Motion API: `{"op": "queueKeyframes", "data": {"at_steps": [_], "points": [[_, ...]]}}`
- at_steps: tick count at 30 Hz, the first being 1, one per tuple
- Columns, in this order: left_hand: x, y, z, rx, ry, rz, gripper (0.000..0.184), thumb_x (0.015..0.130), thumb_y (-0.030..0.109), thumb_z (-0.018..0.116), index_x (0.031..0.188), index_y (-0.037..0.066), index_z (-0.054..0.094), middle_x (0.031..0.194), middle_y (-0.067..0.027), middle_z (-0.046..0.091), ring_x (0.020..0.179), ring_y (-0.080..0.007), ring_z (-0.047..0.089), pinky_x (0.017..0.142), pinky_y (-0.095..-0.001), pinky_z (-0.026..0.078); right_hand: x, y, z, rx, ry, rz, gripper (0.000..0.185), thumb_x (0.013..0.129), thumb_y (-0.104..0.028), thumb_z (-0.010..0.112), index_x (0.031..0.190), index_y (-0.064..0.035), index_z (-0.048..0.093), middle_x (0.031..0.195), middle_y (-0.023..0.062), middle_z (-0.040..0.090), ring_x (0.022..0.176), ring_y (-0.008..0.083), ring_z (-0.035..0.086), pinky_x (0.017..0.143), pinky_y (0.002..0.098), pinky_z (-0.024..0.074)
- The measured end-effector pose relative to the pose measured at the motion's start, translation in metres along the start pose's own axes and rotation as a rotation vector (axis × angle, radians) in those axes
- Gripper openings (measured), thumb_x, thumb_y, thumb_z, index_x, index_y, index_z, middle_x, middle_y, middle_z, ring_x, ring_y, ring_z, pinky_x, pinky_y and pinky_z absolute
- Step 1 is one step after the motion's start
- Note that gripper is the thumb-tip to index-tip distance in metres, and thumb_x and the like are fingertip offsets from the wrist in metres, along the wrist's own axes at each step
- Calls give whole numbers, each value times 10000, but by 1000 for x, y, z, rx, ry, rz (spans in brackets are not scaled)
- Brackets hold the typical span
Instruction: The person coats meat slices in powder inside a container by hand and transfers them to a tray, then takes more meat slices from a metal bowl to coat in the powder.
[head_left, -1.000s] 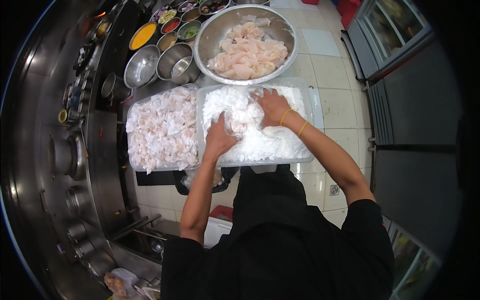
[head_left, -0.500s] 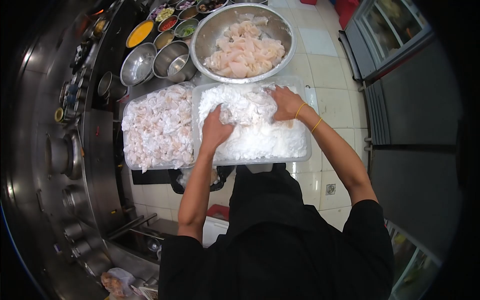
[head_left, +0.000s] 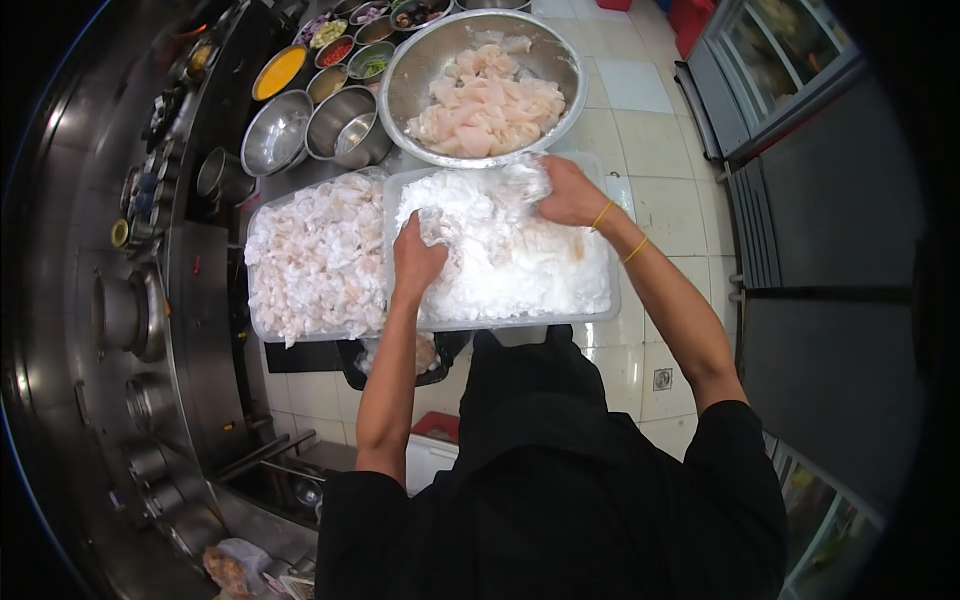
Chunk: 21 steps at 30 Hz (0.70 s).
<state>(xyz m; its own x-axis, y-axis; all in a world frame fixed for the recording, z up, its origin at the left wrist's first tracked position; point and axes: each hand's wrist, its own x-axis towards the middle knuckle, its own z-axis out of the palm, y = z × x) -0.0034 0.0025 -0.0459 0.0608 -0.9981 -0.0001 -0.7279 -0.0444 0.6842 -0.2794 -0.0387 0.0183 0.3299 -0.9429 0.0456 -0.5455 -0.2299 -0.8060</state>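
Note:
A clear plastic tub point(head_left: 614, 270) holds loose white powder point(head_left: 520, 280) that looks like flour, with coated pieces partly buried in it. My left hand point(head_left: 418, 258) is at the tub's left side, thumb towards the middle, its fingertips sunk in the powder. At the back right of the tub is my right hand point(head_left: 572, 195), its powder-covered fingers smeared by motion beside a white clump. Whether either hand grips a piece is hidden. Adjoining on the left, a second tub is heaped with coated pieces point(head_left: 315, 255). Behind, a large steel bowl point(head_left: 400, 85) contains pale raw meat slices point(head_left: 490, 105).
Two steel bowls, one shallow point(head_left: 278, 132) and one deeper point(head_left: 350, 125), stand behind the left tub. Farther back are a bowl of yellow liquid point(head_left: 280, 72) and several small bowls of chopped ingredients. A steel cooking line point(head_left: 190, 330) runs along the left; fridges point(head_left: 830, 220) stand right.
My right hand has shifted slightly up and left, stirring the powder into a blur. My left hand has moved a little left. Powder in the tub's middle looks rearranged.

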Motion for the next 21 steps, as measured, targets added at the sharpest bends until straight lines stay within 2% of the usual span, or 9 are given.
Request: {"op": "queueKeyframes", "data": {"at_steps": [5, 9, 12, 13, 15, 17, 18, 19, 21], "points": [[-7, 7, -4, -107, -31, -22, 642, 667, 81, 612, 1284, -63, 503, 1145, -286, 613, 1083, -407, 592, 946, -400, 462, 16, -10, 55, -112, 15, -98, 565, 567, -204, 826, 1031, 44, 622, 1022, 268, 617, 1002, 424, 581, 901, 431, 473], [-14, 15, -16, -230, -122, 6, 651, 684, 109, 638, 1300, -46, 495, 1151, -283, 610, 1108, -401, 582, 949, -410, 456, 18, -5, 61, -177, 39, -111, 603, 564, -265, 835, 1060, 11, 631, 1027, 258, 622, 1005, 409, 578, 901, 441, 469], [-20, 6, -7, -144, -76, 90, 685, 693, 164, 702, 1317, -17, 488, 1174, -296, 591, 1134, -416, 559, 969, -415, 446, 2, -8, 30, -376, -68, 88, 815, 549, -307, 854, 1252, -35, 544, 1177, 260, 564, 1136, 400, 526, 946, 467, 459], [-22, 15, -6, -118, -104, 18, 741, 681, 221, 762, 1335, 16, 482, 1203, -314, 559, 1176, -437, 516, 1003, -423, 421, -3, -15, 26, -457, -137, 153, 888, 547, -317, 859, 1311, -61, 486, 1234, 261, 520, 1178, 407, 491, 964, 484, 447], [-28, 40, 1, 126, -102, 34, 765, 666, 258, 790, 1333, 32, 491, 1210, -321, 547, 1195, -446, 495, 1020, -430, 406, -19, -27, 25, -623, -269, 292, 1042, 543, -339, 869, 1429, -112, 368, 1347, 264, 432, 1261, 420, 422, 1000, 519, 424], [-28, 58, 10, 266, -105, 39, 757, 659, 250, 803, 1322, 44, 502, 1232, -322, 525, 1234, -455, 451, 1044, -448, 375, -24, -12, 56, -693, -249, 252, 1128, 527, -377, 877, 1468, -175, 289, 1385, 223, 382, 1285, 415, 383, 965, 603, 411], [-22, 53, 14, 178, -84, 86, 724, 664, 220, 793, 1307, 40, 514, 1217, -309, 543, 1212, -441, 477, 1029, -439, 390, -23, -8, 67, -726, -234, 232, 1172, 519, -396, 880, 1488, -207, 250, 1404, 202, 357, 1297, 413, 364, 947, 644, 405], [-14, 44, 18, 92, -64, 135, 692, 669, 191, 782, 1292, 35, 526, 1201, -296, 561, 1190, -426, 503, 1014, -431, 406, -22, -19, 61, -621, -223, 213, 1002, 574, -295, 841, 1443, -186, 354, 1368, 232, 394, 1243, 423, 426, 964, 572, 436], [-9, 36, 15, -86, -46, 177, 631, 675, 133, 756, 1261, 24, 549, 1161, -266, 598, 1133, -394, 556, 977, -409, 437, -15, -4, 59, -492, -166, 173, 874, 602, -209, 786, 1397, -170, 426, 1341, 247, 419, 1194, 433, 468, 986, 513, 441]]}}
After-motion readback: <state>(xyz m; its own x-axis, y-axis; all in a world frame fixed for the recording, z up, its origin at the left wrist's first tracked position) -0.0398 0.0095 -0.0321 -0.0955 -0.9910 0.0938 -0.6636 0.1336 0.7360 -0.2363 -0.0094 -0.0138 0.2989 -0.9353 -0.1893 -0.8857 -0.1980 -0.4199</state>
